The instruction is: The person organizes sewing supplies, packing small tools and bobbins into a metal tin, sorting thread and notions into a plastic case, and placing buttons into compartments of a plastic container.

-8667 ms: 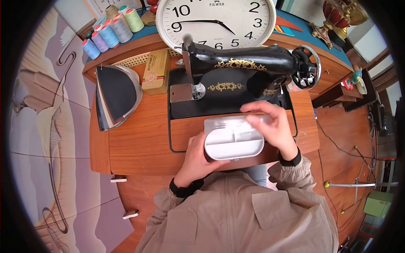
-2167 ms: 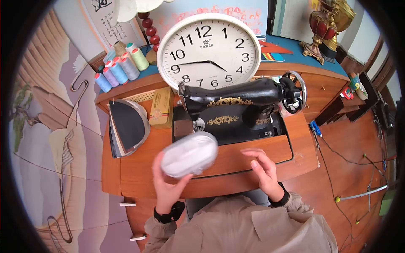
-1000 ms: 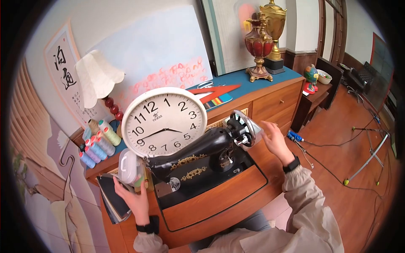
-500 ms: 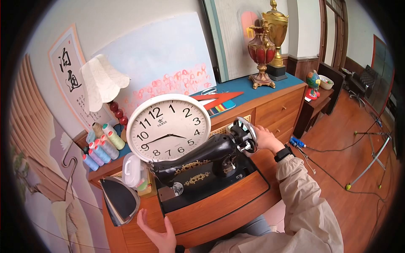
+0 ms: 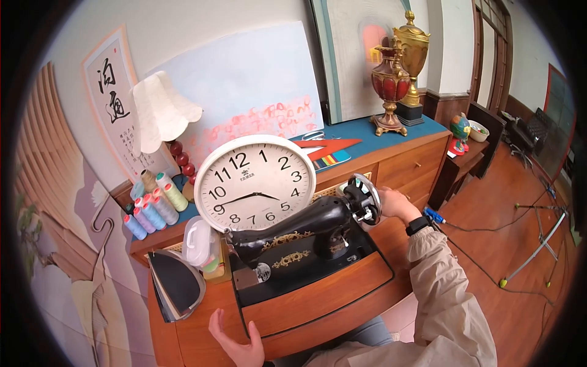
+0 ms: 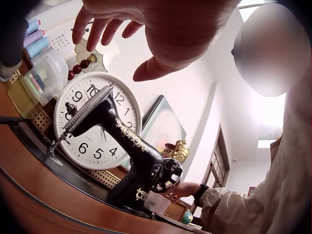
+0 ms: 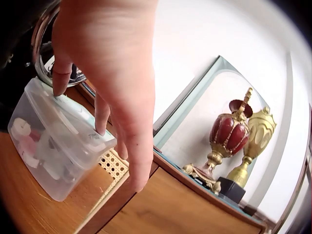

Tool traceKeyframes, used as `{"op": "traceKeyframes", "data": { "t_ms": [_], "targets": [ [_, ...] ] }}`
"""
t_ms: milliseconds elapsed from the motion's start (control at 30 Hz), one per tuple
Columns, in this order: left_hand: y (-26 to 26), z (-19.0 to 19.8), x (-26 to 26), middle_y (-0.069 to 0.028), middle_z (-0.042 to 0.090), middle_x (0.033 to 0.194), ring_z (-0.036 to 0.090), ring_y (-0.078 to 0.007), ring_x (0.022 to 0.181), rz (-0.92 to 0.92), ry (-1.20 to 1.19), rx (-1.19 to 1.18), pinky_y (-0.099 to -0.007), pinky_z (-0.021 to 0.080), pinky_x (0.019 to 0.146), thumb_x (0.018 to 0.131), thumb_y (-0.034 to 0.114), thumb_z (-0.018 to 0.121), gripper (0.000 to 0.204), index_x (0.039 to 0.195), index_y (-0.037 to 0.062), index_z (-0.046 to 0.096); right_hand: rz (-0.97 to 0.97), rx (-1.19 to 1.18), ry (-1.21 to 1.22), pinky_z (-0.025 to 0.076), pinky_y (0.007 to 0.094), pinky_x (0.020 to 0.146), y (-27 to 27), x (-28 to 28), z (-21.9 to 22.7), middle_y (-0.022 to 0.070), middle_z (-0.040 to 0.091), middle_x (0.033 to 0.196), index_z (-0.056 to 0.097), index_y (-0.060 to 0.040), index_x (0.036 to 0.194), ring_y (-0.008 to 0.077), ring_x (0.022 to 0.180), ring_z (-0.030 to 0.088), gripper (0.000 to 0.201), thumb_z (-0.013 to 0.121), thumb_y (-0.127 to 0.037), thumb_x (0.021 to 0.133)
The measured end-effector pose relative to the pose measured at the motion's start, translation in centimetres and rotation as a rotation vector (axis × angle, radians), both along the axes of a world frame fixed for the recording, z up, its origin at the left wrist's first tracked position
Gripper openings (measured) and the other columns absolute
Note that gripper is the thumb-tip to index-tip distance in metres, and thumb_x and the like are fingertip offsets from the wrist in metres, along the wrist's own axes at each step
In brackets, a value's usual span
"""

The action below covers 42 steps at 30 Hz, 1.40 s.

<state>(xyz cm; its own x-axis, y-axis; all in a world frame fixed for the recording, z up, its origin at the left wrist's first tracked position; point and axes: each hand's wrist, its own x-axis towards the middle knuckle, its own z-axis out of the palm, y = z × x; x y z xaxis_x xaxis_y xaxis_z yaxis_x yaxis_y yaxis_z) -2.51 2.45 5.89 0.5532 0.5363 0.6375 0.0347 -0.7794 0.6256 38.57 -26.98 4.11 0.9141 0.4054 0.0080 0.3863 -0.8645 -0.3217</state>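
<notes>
In the head view my right hand (image 5: 396,205) is beside the handwheel (image 5: 365,200) of the black sewing machine (image 5: 299,227). The right wrist view shows my right hand (image 7: 109,73) over a clear plastic box (image 7: 53,151) with pink and white things inside; fingertips touch its lid, and the fingers are fairly straight. My left hand (image 5: 241,348) hovers empty over the table's front edge, fingers spread; it is also in the left wrist view (image 6: 165,34). A lidded clear box (image 5: 200,243) stands by the yellow tin (image 5: 221,272).
Behind the machine leans a round wall clock (image 5: 257,183). Thread spools (image 5: 156,205) and a lamp (image 5: 162,113) are at the back left. A dark half-round folder (image 5: 178,284) lies on the left. Vases (image 5: 389,85) stand on the back cabinet.
The lidded box has left my left hand and stands at the left; that hand has drawn back toward the front edge. My right hand has moved in behind the handwheel.
</notes>
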Motion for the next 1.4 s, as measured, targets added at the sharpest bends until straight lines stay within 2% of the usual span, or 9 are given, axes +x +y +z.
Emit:
{"op": "traceKeyframes", "data": {
  "t_ms": [333, 467, 633, 700, 767, 833, 867, 1100, 1400],
  "targets": [
    [0.1, -0.6, -0.7, -0.0197, 0.056, 0.125, 0.052, -0.0352, 0.122, 0.044, -0.064, -0.020, -0.0422, 0.041, 0.107, 0.090, 0.003, 0.071, 0.049, 0.134, -0.0018, 0.051, 0.014, -0.187, 0.092, 0.050, 0.0507, 0.100, 0.5, 0.3, 2.0, 0.0195, 0.064, 0.126, 0.066, -0.0109, 0.124, 0.0442, 0.118, 0.061, 0.052, 0.073, -0.036, 0.079],
    [1.3, -2.8, -2.0, -0.0207, 0.042, 0.143, 0.045, -0.0337, 0.133, 0.001, 0.021, -0.098, -0.0454, 0.031, 0.116, 0.088, -0.002, 0.064, 0.067, 0.148, -0.0015, 0.035, -0.028, -0.210, 0.073, 0.053, 0.0484, 0.095, 0.5, 1.5, 1.4, 0.0216, 0.069, 0.120, 0.073, -0.0080, 0.112, 0.0405, 0.115, 0.065, 0.038, 0.063, -0.031, 0.084],
    [1.6, -3.8, -2.5, -0.0205, 0.042, 0.142, 0.047, -0.0345, 0.131, -0.019, 0.018, -0.103, -0.0451, 0.035, 0.114, 0.085, -0.003, 0.066, 0.067, 0.146, -0.0035, 0.037, 0.295, -0.056, 0.136, 0.054, 0.0426, 0.093, -1.1, 5.5, -2.8, 0.0265, 0.067, 0.121, 0.068, -0.0010, 0.118, 0.0409, 0.111, 0.066, 0.060, 0.078, -0.041, 0.074],
    [1.4, -3.9, -2.4, -0.0203, 0.042, 0.142, 0.047, -0.0345, 0.131, -0.027, 0.016, -0.132, -0.0452, 0.035, 0.114, 0.086, -0.002, 0.065, 0.066, 0.146, -0.0032, 0.037, 0.307, 0.064, -0.014, 0.049, 0.0405, 0.100, -1.5, 4.3, -3.9, 0.0164, 0.066, 0.125, 0.067, -0.0144, 0.124, 0.0339, 0.114, 0.062, 0.059, 0.086, -0.019, 0.068],
    [1.3, -4.0, -2.2, -0.0203, 0.042, 0.142, 0.047, -0.0345, 0.131, -0.037, 0.014, -0.146, -0.0451, 0.035, 0.114, 0.086, -0.002, 0.065, 0.066, 0.146, -0.0030, 0.037, 0.182, -0.061, 0.036, 0.045, 0.0424, 0.106, -1.1, 4.2, -4.1, 0.0151, 0.057, 0.139, 0.065, -0.0176, 0.128, 0.0372, 0.124, 0.055, 0.065, 0.087, -0.027, 0.068],
    [1.3, -4.0, -2.3, -0.0203, 0.042, 0.142, 0.047, -0.0344, 0.131, -0.043, 0.011, -0.161, -0.0450, 0.036, 0.114, 0.086, -0.003, 0.065, 0.066, 0.146, -0.0028, 0.037, 0.058, -0.162, 0.018, 0.049, 0.0429, 0.104, -0.9, 2.2, -1.9, 0.0257, 0.057, 0.133, 0.046, 0.0033, 0.137, 0.0402, 0.124, 0.057, 0.110, 0.090, -0.052, 0.052],
    [1.3, -4.0, -2.3, -0.0202, 0.042, 0.142, 0.047, -0.0344, 0.131, -0.049, 0.008, -0.164, -0.0448, 0.037, 0.113, 0.086, -0.003, 0.065, 0.065, 0.145, -0.0028, 0.037, -0.016, -0.198, 0.055, 0.048, 0.0452, 0.103, -0.1, -0.5, 1.2, 0.0258, 0.055, 0.136, 0.041, 0.0019, 0.144, 0.0445, 0.127, 0.054, 0.112, 0.088, -0.050, 0.056],
    [1.5, -4.7, -2.3, -0.0174, 0.041, 0.145, 0.049, -0.0312, 0.130, -0.103, -0.016, -0.154, -0.0431, 0.042, 0.108, 0.089, -0.003, 0.064, 0.063, 0.146, 0.0003, 0.037, -0.183, 0.096, -0.181, 0.045, 0.0497, 0.104, -1.7, 0.6, -5.1, 0.0299, 0.052, 0.133, 0.041, -0.0087, 0.151, 0.0480, 0.122, 0.051, 0.108, 0.085, -0.048, 0.061],
    [1.2, -5.5, -2.1, -0.0196, 0.041, 0.143, 0.053, -0.0317, 0.125, -0.178, 0.061, -0.221, -0.0407, 0.047, 0.104, 0.087, -0.005, 0.066, 0.058, 0.141, -0.0017, 0.044, -0.414, 0.141, -0.401, 0.043, 0.0491, 0.104, -7.8, -13.9, -0.6, 0.0265, 0.051, 0.133, 0.045, -0.0059, 0.146, 0.0440, 0.119, 0.049, 0.101, 0.088, -0.044, 0.063]
  ]
}}
